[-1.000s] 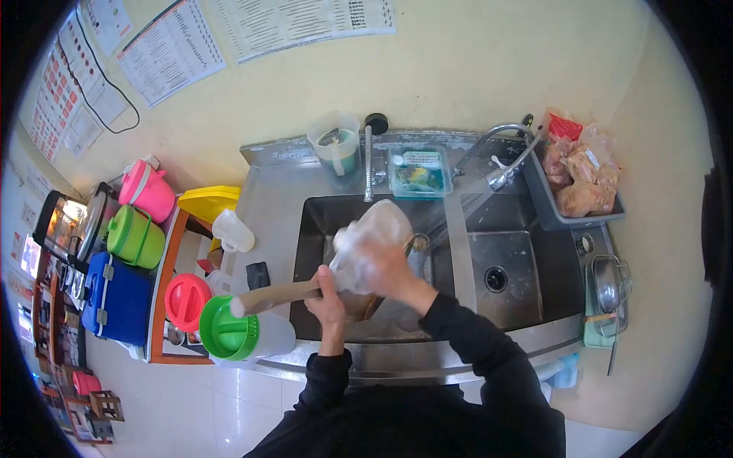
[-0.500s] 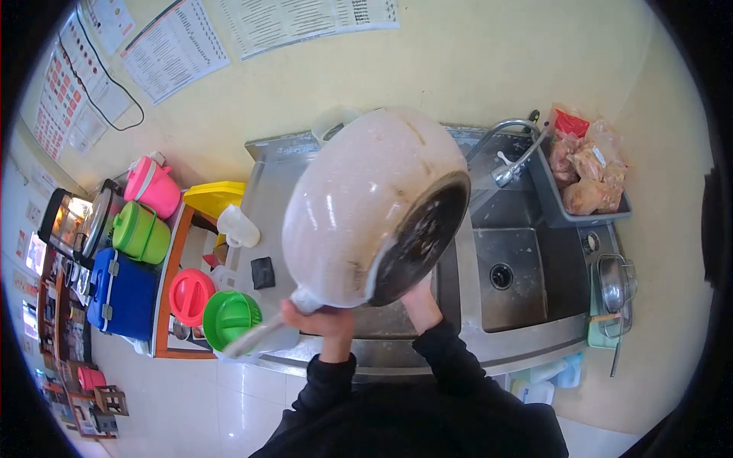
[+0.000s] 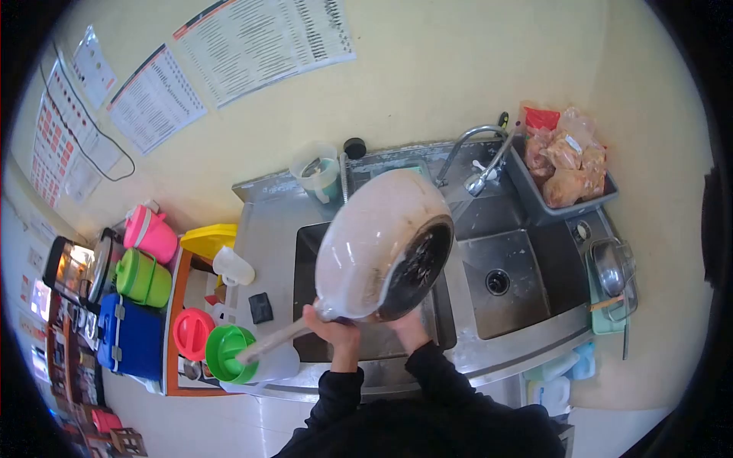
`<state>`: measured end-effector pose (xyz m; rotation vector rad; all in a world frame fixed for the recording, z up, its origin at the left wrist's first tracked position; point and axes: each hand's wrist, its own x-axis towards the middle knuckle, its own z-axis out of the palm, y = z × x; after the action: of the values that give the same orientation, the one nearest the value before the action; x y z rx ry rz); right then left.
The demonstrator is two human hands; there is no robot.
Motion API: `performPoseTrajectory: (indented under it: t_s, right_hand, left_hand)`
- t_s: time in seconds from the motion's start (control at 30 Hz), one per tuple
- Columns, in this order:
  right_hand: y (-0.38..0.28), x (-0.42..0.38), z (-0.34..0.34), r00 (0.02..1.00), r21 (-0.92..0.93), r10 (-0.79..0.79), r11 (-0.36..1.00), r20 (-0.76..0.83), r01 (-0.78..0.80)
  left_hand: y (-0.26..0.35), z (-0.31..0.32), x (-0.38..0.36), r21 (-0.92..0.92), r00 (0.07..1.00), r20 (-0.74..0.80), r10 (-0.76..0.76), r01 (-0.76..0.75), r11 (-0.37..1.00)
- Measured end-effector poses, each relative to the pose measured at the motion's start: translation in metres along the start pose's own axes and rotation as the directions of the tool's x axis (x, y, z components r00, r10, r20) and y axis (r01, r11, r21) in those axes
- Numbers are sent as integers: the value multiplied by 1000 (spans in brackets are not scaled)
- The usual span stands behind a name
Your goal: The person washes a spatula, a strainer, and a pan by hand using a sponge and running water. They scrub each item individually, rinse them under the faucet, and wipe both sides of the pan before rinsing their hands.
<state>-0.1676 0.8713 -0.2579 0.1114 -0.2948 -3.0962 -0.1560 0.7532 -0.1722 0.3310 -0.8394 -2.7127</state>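
A large pale pan (image 3: 366, 248) with a long handle (image 3: 271, 342) hangs tilted over the left sink basin, its blackened base facing right and up toward me. Around the joint of pan and handle, my left hand (image 3: 334, 332) is closed. My right hand (image 3: 411, 330) supports the near edge by the dark base; its fingertips are hidden behind the pan. The pan's inside is out of sight. Below the handle end stands a green plastic container (image 3: 229, 353), and a black block (image 3: 260, 308) lies on the steel counter left of the basin.
A curved faucet (image 3: 482, 174) rises behind the right basin (image 3: 500, 305). Bagged raw meat fills a grey tub (image 3: 569, 210) at back right. A clear container (image 3: 314, 172) stands behind the pan. On the left are a white jug (image 3: 233, 266) and a blue cooler (image 3: 130, 336).
The pan has moved lower and farther from my view, revealing the left basin and the container behind it. Both hands keep hold; my view has shifted slightly.
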Motion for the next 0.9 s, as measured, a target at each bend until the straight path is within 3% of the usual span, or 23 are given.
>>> performPoseTrajectory:
  t_s: [0.03,0.1,0.17,0.23,0.33,0.43,0.47,0.57,0.63,0.67,0.77,0.8,0.9]
  right_hand:
    - [-15,-1,-7,996,26,-53,998,70,52]
    - [-48,2,-4,954,-218,-297,934,-42,281]
    - [-89,-14,27,920,-393,-381,862,-87,320]
    - [-124,-34,88,862,-593,-453,766,-226,247]
    - [-192,-28,75,781,-949,-618,185,89,254]
    - [-193,-41,116,730,-824,-431,-465,530,324]
    - [-174,-50,139,722,-823,-470,-511,508,246]
    - [-148,-59,141,575,-776,-572,-601,584,190]
    - [-140,-65,135,523,-693,-510,-678,683,243]
    - [-136,-65,133,495,-648,-475,-712,728,269]
    - [-117,-74,137,487,-611,-428,-727,761,315]
    - [-110,-77,139,511,-631,-432,-706,743,322]
    - [-115,-72,118,458,-543,-360,-754,813,370]
  left_hand:
    - [5,4,4,-12,1000,-22,-8,8,1000]
    - [13,13,13,-5,993,52,-107,107,994]
    - [16,21,16,14,979,62,-195,195,981]
    - [7,23,13,66,974,39,-223,221,973]
    - [-24,-2,14,128,955,5,-297,294,947]
    - [-51,-14,10,135,945,-29,-326,327,935]
    - [-54,-15,6,120,950,-35,-310,312,943]
    - [-54,-16,7,92,967,-33,-253,255,962]
    - [-43,-19,12,102,977,-20,-214,215,971]
    - [-37,-20,12,77,973,62,-223,218,973]
    - [-25,-25,15,40,958,107,-267,265,964]
    - [-29,-36,21,43,962,118,-248,245,969]
    - [-36,-40,14,141,978,164,-132,110,984]
